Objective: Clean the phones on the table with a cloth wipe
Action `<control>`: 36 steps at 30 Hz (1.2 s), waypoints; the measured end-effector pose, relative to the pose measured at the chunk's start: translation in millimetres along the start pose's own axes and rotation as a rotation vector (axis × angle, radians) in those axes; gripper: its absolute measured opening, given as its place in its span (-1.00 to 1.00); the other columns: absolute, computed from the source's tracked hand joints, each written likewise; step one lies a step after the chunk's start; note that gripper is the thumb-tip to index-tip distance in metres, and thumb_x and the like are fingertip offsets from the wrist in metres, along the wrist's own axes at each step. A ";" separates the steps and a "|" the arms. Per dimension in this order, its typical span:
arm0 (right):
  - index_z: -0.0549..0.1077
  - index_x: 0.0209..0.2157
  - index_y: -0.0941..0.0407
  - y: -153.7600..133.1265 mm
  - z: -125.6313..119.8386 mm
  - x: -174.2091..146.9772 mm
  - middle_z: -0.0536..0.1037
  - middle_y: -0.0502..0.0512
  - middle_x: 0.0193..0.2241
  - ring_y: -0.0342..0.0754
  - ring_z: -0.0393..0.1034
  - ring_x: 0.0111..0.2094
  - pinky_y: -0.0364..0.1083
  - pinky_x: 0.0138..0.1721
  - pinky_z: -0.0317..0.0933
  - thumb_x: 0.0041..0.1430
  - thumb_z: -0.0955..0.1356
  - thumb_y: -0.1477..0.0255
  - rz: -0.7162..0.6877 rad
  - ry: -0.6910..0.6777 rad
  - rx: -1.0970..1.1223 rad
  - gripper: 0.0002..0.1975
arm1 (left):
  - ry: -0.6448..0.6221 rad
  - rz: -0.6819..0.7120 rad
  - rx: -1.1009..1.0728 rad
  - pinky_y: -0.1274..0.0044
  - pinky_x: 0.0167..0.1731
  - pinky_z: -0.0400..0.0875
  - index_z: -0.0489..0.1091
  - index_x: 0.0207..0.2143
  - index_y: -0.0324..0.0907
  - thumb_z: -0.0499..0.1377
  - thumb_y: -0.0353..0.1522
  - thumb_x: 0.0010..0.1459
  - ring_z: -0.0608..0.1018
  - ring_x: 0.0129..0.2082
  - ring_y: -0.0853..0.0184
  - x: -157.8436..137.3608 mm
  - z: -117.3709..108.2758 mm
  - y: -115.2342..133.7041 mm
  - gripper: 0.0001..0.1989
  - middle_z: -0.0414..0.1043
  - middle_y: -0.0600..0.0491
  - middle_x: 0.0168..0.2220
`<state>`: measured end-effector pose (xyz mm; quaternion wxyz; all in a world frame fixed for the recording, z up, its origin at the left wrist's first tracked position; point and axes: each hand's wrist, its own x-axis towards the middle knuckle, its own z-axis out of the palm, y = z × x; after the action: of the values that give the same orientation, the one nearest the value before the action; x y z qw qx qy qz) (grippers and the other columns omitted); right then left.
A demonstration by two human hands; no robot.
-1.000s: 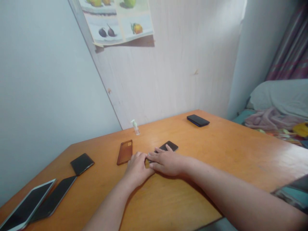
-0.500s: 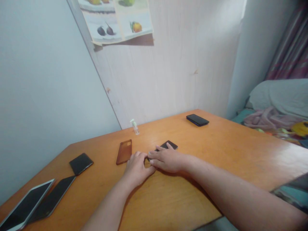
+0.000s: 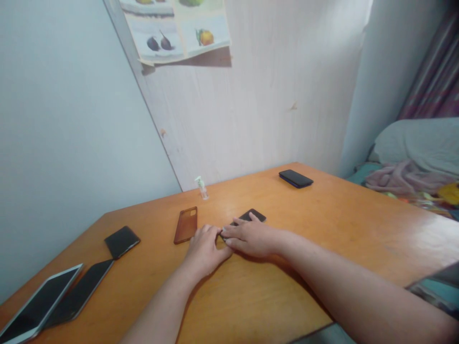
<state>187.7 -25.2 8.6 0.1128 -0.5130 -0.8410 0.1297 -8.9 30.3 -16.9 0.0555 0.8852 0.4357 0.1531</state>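
Note:
A dark phone (image 3: 256,214) lies flat on the wooden table, its middle covered by my right hand (image 3: 251,237). That hand rests palm down across the phone with the fingers stretched out. At the phone's near left end, my left hand (image 3: 207,248) curls with thumb and fingers around the edge, holding it against the table. The fingertips of both hands almost meet there. Just left of my left hand lies a brown phone case (image 3: 186,226), apart from it or barely behind the fingers; I cannot tell which.
A small clear pump bottle (image 3: 202,189) stands at the table's back edge. Another dark phone (image 3: 296,178) lies back right. On the left are a black square object (image 3: 122,242), a long black device (image 3: 81,295) and a white-framed tablet (image 3: 40,306) overlapping it. Walls border the table (image 3: 344,229) behind.
Both hands keep the same pose on the phone. The whole view has shifted very slightly; nothing on the table has visibly moved.

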 end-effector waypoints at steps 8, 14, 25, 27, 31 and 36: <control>0.41 0.05 0.05 19.1 -6.4 1.2 0.41 0.24 0.13 0.32 0.15 0.20 0.44 0.14 -0.14 0.33 0.11 0.15 0.297 0.093 -0.124 -0.54 | -0.015 -0.011 0.015 0.42 -0.17 0.30 0.43 -0.12 -0.08 0.20 0.05 0.01 0.45 -0.10 0.10 -1.1 -1.8 0.3 -0.50 0.41 -0.05 -0.13; 0.37 0.11 -0.01 12.8 -2.7 2.5 0.36 0.18 0.19 0.28 0.08 0.26 0.48 0.16 -0.23 0.35 0.10 0.17 0.116 0.036 -0.059 -0.55 | -0.030 -0.008 0.027 0.43 -0.17 0.29 0.43 -0.13 -0.08 0.19 0.07 0.03 0.45 -0.11 0.11 -0.6 -1.7 1.1 -0.49 0.41 -0.03 -0.16; 0.44 0.04 -0.01 12.6 -5.1 0.5 0.42 0.23 0.13 0.27 0.12 0.24 0.56 0.14 -0.39 0.31 0.16 0.21 0.141 0.040 -0.066 -0.61 | -0.033 -0.028 0.027 0.42 -0.17 0.29 0.43 -0.12 -0.08 0.18 0.08 0.01 0.43 -0.10 0.09 -0.3 -2.1 1.0 -0.47 0.40 -0.04 -0.14; 0.46 0.01 -0.02 13.6 -7.2 0.2 0.43 0.21 0.12 0.27 0.15 0.22 0.56 0.14 -0.38 0.31 0.17 0.22 0.174 0.035 -0.068 -0.63 | -0.030 -0.021 0.029 0.43 -0.18 0.28 0.43 -0.12 -0.09 0.18 0.08 0.02 0.44 -0.11 0.10 -0.3 -2.2 0.9 -0.47 0.40 -0.05 -0.14; 0.49 -0.04 0.09 24.7 -11.5 0.5 0.47 0.30 0.06 0.30 0.18 0.19 0.54 0.14 -0.36 0.29 0.19 0.25 0.384 0.078 -0.144 -0.63 | -0.019 0.001 0.022 0.42 -0.18 0.28 0.43 -0.13 -0.11 0.18 0.07 0.03 0.44 -0.11 0.10 -0.7 -2.6 0.9 -0.48 0.41 -0.06 -0.14; 0.52 -0.08 0.06 25.8 -4.9 3.4 0.50 0.27 0.03 0.26 0.19 0.20 0.47 0.18 -0.33 0.26 0.23 0.29 0.248 0.100 -0.104 -0.68 | -0.019 0.003 0.023 0.42 -0.20 0.28 0.43 -0.15 -0.10 0.18 0.07 0.02 0.44 -0.13 0.10 -0.5 -2.2 1.0 -0.49 0.40 -0.05 -0.17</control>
<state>209.3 -10.3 4.8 0.1111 -0.6238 -0.7702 0.0733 -9.1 29.2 -14.7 0.0492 0.8878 0.4357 0.1395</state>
